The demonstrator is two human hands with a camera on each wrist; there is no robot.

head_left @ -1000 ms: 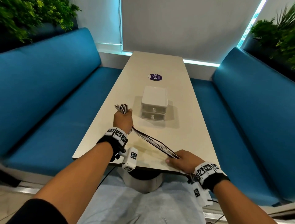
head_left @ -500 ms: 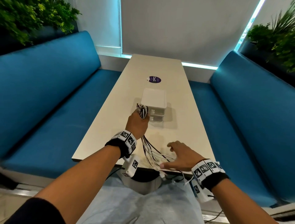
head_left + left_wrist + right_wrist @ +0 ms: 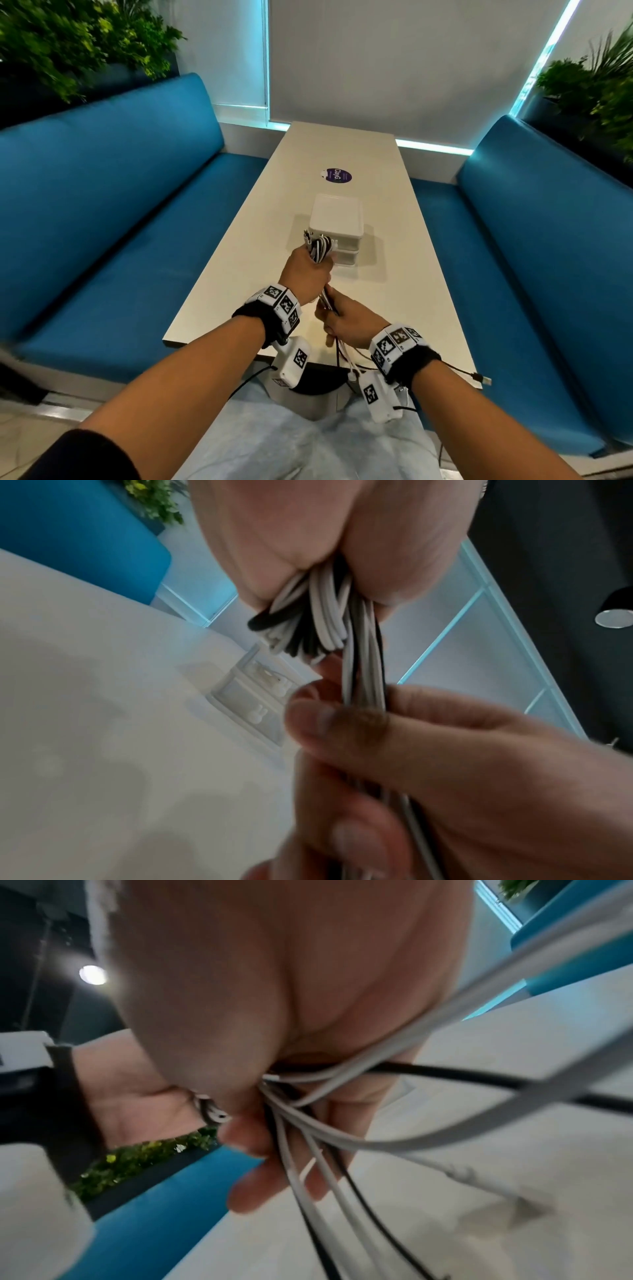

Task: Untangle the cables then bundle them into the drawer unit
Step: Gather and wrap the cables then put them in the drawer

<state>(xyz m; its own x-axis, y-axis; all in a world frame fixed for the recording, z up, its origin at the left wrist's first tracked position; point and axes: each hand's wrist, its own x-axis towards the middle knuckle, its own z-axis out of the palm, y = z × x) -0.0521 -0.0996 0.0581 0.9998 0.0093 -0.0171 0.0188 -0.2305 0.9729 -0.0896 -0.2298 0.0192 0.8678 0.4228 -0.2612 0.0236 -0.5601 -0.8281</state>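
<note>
My left hand [image 3: 310,274] grips a folded bundle of black and white cables [image 3: 320,248], whose looped end sticks up just in front of the white two-drawer unit [image 3: 336,226]. In the left wrist view the loops [image 3: 308,626] poke out of my fist, and the drawer unit [image 3: 253,699] shows behind with both drawers closed. My right hand [image 3: 342,322] holds the same strands just below the left hand. Loose cable ends [image 3: 352,370] hang over the table's near edge, and one black cable with a USB plug [image 3: 483,379] trails right. In the right wrist view the strands [image 3: 308,1123] run through my curled fingers.
The long beige table [image 3: 342,147] carries a round purple sticker [image 3: 337,175] beyond the drawer unit. Blue benches [image 3: 102,222] flank the table on both sides. Plants [image 3: 68,41] stand behind each bench back.
My left hand carried the bundle right and forward to the drawer unit's front. My right hand let go of the stretched strands, opened, then took hold of them just under the left hand.
</note>
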